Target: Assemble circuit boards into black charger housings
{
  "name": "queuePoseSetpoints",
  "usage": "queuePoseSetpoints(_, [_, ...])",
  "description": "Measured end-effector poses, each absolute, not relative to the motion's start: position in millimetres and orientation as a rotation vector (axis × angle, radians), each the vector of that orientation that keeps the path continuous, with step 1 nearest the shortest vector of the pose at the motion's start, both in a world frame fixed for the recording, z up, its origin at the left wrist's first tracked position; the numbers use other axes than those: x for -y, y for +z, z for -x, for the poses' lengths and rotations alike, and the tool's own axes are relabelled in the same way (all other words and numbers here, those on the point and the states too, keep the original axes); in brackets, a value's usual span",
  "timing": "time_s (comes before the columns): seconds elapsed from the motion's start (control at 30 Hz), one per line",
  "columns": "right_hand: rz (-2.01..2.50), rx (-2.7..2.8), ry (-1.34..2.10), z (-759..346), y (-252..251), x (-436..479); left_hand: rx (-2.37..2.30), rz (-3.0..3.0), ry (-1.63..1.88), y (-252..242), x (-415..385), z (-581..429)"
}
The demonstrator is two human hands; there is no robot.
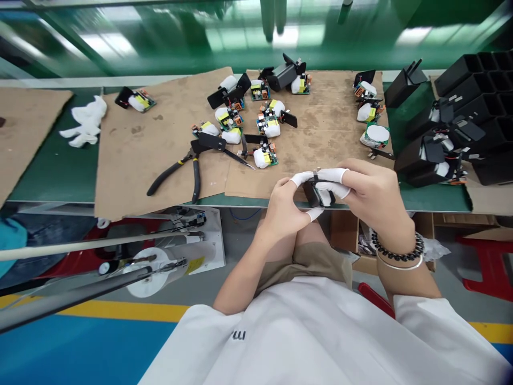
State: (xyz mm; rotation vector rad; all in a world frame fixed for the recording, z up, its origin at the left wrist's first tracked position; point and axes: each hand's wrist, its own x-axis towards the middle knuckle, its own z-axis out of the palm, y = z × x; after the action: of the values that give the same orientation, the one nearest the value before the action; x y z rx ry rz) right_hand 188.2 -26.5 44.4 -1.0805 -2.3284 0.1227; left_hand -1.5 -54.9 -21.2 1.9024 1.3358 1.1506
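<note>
Both my hands meet at the near edge of the bench, over my lap. My left hand and my right hand together pinch a small black housing with something white showing in it. White finger cots cover several fingertips. A bead bracelet and a silver bangle ring my right wrist. Just beyond lie several small circuit boards with white and yellow parts and black flaps, spread on brown cardboard.
Black-handled pliers lie on cardboard to the left. White gloves rest on the green bench. Black housings and a black compartment tray stand at the right. A metal fixture sits below the bench edge.
</note>
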Motion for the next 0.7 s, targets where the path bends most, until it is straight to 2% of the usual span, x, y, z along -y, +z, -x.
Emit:
queuePoseSetpoints(0.23, [1.03, 2.442, 0.092, -196, 54, 8, -1.257, -1.885, 1.075, -17, 44, 8])
queuePoseSetpoints(0.43, [1.04, 2.303, 0.274, -195, 53, 18, -1.037, -1.894, 1.041, -22, 35, 23])
queuePoseSetpoints(0.7, [1.126, 2.063, 0.194, -192, 37, 50, -1.008, -1.833, 1.062, -24, 37, 23])
